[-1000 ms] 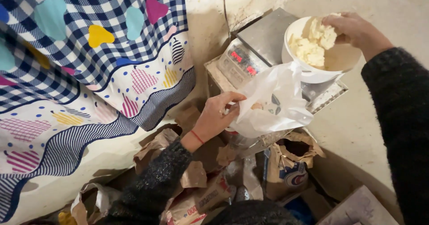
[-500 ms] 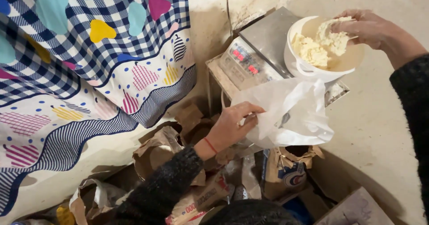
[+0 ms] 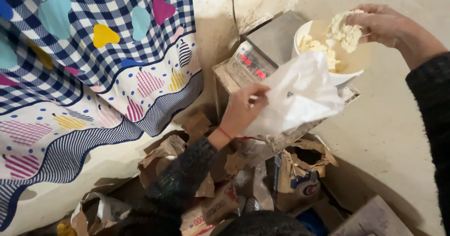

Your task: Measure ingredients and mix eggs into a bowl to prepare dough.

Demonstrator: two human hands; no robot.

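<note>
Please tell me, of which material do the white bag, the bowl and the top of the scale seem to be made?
White bag: thin plastic film, probably; it crumples softly and looks slightly translucent.
Bowl: smooth white, plastic or ceramic; cannot tell which.
Scale top: brushed metal, likely steel; flat, grey, dull sheen.

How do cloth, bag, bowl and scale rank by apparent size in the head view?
1. Cloth, by far largest.
2. Bag, held by left hand.
3. Scale and bowl: both partly hidden, so unranked. Right hand lifts a crumbly lump.
</note>
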